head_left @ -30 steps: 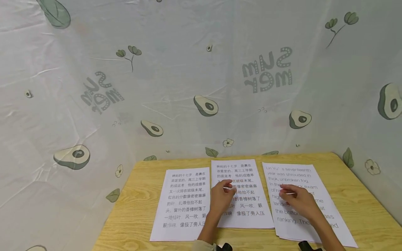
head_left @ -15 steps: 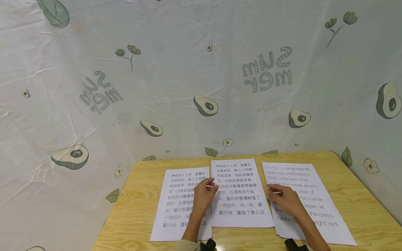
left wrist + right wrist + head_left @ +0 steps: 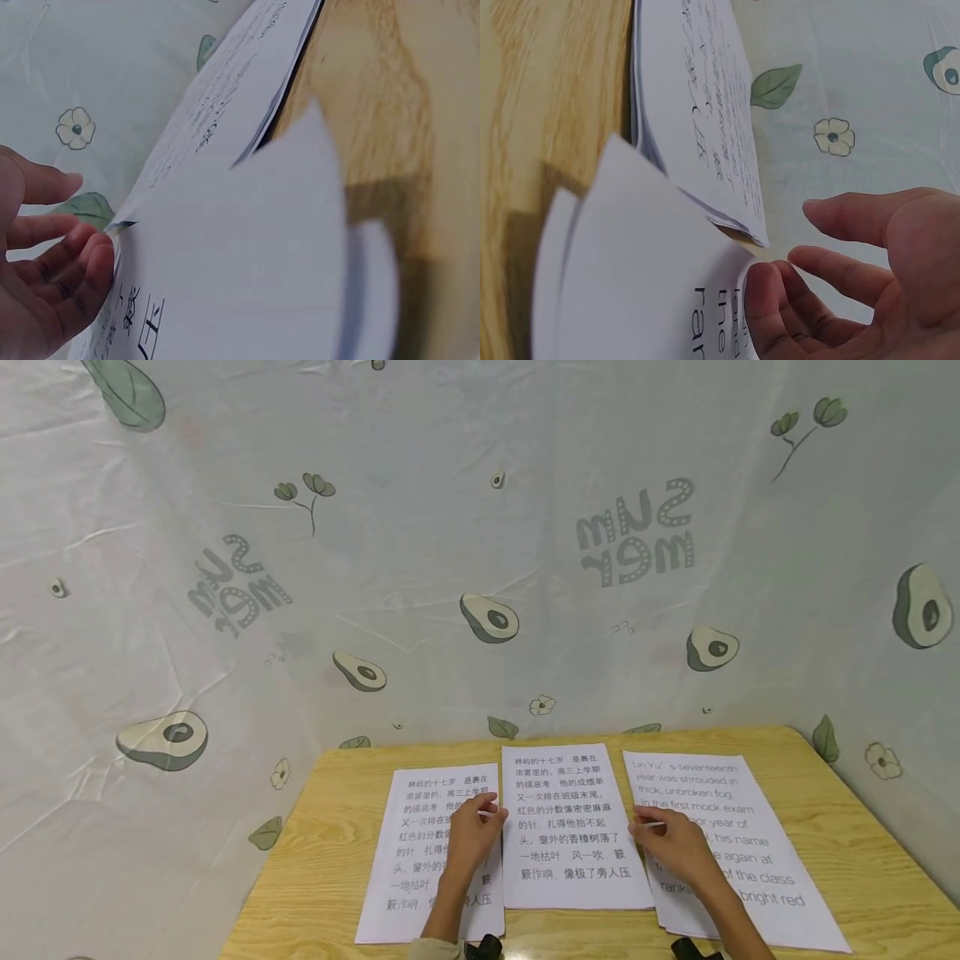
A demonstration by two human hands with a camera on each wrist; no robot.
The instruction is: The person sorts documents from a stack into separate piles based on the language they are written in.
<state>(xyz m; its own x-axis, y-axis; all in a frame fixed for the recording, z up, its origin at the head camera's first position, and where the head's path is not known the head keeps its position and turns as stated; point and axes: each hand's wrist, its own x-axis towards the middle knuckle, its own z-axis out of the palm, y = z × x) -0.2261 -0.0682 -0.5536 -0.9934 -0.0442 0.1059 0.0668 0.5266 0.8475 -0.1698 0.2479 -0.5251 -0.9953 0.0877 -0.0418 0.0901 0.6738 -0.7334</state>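
Three stacks of printed paper lie side by side on the table. My left hand is over the right edge of the left stack, which bears Chinese text. In the left wrist view its thumb stands apart from the loosely bent fingers, which are at a sheet's edge. The middle stack, also in Chinese, lies between the hands. At the left edge of the English-text stack is my right hand. Its fingertips appear to touch the paper edge, with the thumb apart. Neither hand pinches a sheet.
The wooden table has bare strips left of the stacks and to their right. Behind it hangs a pale curtain printed with avocados, leaves and flowers. Corners of the stacks look slightly fanned in the wrist views.
My left hand has moved left, off the middle stack to the left stack's right edge. My right hand has shifted left to the English stack's left edge. The papers lie much as before.
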